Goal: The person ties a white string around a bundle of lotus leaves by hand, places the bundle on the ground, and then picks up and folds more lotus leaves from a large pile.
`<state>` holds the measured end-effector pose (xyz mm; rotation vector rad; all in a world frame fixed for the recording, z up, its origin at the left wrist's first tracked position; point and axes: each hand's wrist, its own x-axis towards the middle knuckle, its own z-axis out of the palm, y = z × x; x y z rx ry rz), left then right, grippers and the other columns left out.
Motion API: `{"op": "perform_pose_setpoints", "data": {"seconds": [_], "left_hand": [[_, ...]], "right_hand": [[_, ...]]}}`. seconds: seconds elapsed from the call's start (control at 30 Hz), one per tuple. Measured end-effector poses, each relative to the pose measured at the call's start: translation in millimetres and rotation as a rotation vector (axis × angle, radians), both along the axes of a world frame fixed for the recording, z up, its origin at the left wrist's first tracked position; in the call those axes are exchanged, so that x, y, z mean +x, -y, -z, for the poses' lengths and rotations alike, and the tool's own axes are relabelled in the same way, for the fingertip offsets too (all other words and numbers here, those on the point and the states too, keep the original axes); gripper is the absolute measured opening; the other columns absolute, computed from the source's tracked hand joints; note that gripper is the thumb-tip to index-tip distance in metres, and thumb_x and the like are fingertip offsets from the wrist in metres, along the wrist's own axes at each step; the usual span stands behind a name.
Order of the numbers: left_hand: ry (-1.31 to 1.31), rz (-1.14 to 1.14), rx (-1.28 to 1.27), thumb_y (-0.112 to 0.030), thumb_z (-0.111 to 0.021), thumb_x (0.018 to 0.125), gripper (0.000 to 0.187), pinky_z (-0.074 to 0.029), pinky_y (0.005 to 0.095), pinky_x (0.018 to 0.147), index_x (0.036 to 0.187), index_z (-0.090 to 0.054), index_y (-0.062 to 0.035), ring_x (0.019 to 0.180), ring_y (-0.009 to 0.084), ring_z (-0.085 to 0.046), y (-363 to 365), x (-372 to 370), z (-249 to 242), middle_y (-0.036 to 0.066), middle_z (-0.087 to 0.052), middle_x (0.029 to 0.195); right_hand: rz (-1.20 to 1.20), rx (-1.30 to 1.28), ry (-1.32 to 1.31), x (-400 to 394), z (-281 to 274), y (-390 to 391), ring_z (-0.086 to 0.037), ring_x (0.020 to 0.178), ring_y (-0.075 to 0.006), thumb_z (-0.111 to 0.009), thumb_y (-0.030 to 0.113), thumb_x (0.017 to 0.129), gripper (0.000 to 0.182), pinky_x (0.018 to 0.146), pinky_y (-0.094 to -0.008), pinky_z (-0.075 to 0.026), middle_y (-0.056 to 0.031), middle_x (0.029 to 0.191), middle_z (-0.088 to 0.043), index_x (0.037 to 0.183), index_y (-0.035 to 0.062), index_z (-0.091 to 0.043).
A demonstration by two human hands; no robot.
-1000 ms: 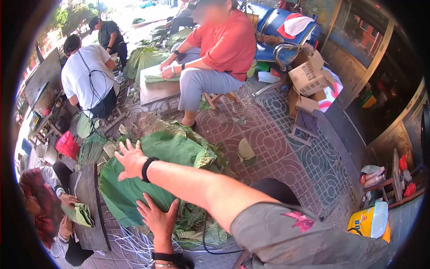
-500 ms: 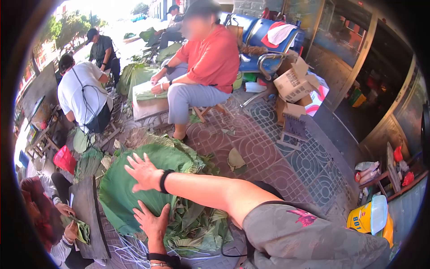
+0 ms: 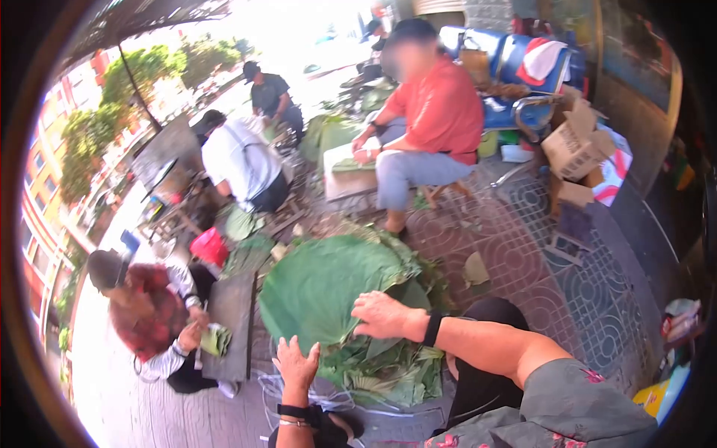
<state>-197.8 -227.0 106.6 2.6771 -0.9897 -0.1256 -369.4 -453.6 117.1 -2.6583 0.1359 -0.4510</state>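
Note:
A large round green leaf [image 3: 321, 280] lies flat on a heap of leaves and leaf scraps [image 3: 388, 373] in front of me. My right hand [image 3: 385, 315] rests at the leaf's right part, palm down, fingers loosely spread and holding nothing. Near the leaf's lower edge, my left hand [image 3: 296, 364] is raised with its fingers apart and nothing in it. Both wrists wear black bands.
At the left, a co-worker handles a folded leaf [image 3: 216, 340] beside a dark board [image 3: 229, 325]. A person in red [image 3: 441, 112] sits behind the heap. White strings [image 3: 287, 396] lie below, and cardboard boxes [image 3: 575, 145] stand at the right.
The view has swung left, so the scene sits further right. My right hand has moved from the leaf's upper middle towards its right side; my left hand is now at its lower edge.

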Motion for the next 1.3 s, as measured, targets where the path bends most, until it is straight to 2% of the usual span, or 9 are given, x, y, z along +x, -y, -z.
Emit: {"op": "perform_pose_setpoints", "data": {"seconds": [0.17,0.33,0.5,0.7,0.8,0.93,1.03,1.17,1.3], "left_hand": [[0.125,-0.110,0.013,-0.048,-0.067,0.086,0.065,-0.023,0.0648,0.111,0.134,-0.054,-0.0065,0.137,0.0387,-0.037,-92,-16,-58,0.024,-0.043,0.145],[0.290,-0.216,0.033,-0.043,-0.064,0.090,0.066,-0.021,0.0603,0.114,0.138,-0.046,-0.0012,0.135,0.0383,-0.039,-181,-60,-59,0.023,-0.046,0.142],[0.346,-0.232,0.049,-0.039,-0.064,0.089,0.061,-0.022,0.0585,0.115,0.135,-0.049,-0.0009,0.133,0.0376,-0.043,-215,-89,-49,0.022,-0.049,0.139],[0.450,-0.212,0.001,-0.035,-0.062,0.090,0.055,-0.024,0.0542,0.115,0.133,-0.051,-0.0020,0.131,0.0357,-0.045,-209,-88,-57,0.020,-0.051,0.138],[0.481,-0.155,0.058,-0.034,-0.062,0.089,0.053,-0.026,0.0541,0.114,0.130,-0.052,-0.0020,0.132,0.0350,-0.045,-225,-75,-35,0.021,-0.049,0.140],[0.491,-0.185,0.014,-0.031,-0.063,0.090,0.050,-0.028,0.0513,0.114,0.130,-0.054,-0.0030,0.130,0.0365,-0.047,-207,-83,-43,0.020,-0.052,0.138],[0.469,-0.175,0.063,-0.033,-0.062,0.090,0.051,-0.028,0.0530,0.113,0.129,-0.054,-0.0014,0.130,0.0363,-0.046,-207,-81,-44,0.021,-0.051,0.138],[0.480,-0.195,0.070,-0.033,-0.062,0.089,0.049,-0.029,0.0517,0.113,0.127,-0.055,-0.0024,0.128,0.0363,-0.048,-204,-82,-46,0.020,-0.051,0.138],[0.467,-0.190,0.068,-0.034,-0.063,0.088,0.050,-0.030,0.0516,0.113,0.126,-0.056,-0.0027,0.127,0.0359,-0.049,-199,-84,-46,0.020,-0.052,0.137]], "right_hand": [[-0.029,0.092,0.240,9,-17,0,-0.064,0.089,-0.0346,-0.069,0.026,0.082,0.021,0.082,-0.0450,-0.050,-0.0140,0.086,-0.066,0.085,0.0055,-0.066],[-0.049,0.134,0.272,16,-31,-6,-0.063,0.090,-0.0337,-0.067,0.022,0.084,0.017,0.083,-0.0440,-0.049,-0.0126,0.085,-0.067,0.086,0.0058,-0.066],[-0.135,0.231,0.315,11,-55,-28,-0.064,0.087,-0.0331,-0.066,0.020,0.086,0.015,0.079,-0.0432,-0.050,-0.0120,0.086,-0.067,0.088,0.0051,-0.065],[-0.579,0.411,0.655,-44,-195,-97,-0.066,0.084,-0.0313,-0.071,0.017,0.086,0.019,0.073,-0.0395,-0.053,-0.0119,0.092,-0.068,0.096,0.0026,-0.065],[-0.809,0.482,0.817,-83,-238,-120,-0.067,0.083,-0.0241,-0.070,0.013,0.087,0.015,0.074,-0.0350,-0.054,-0.0109,0.090,-0.068,0.092,0.0004,-0.063],[-0.748,0.619,1.098,-107,-241,-154,-0.052,0.068,-0.0186,-0.065,0.018,0.067,0.017,0.060,-0.0317,-0.042,-0.0046,0.068,-0.046,0.070,0.0083,-0.052],[-0.744,0.748,1.143,-114,-243,-155,-0.048,0.063,-0.0192,-0.063,0.018,0.068,0.018,0.056,-0.0306,-0.039,-0.0032,0.066,-0.044,0.066,0.0074,-0.049],[-0.640,0.637,1.251,-107,-244,-149,-0.044,0.058,-0.0170,-0.063,0.017,0.065,0.020,0.051,-0.0282,-0.036,-0.0017,0.064,-0.039,0.063,0.0065,-0.047],[-0.520,0.550,1.327,-102,-249,-148,-0.045,0.056,-0.0151,-0.064,0.014,0.062,0.016,0.052,-0.0262,-0.040,-0.0015,0.063,-0.041,0.067,0.0038,-0.053]]}}
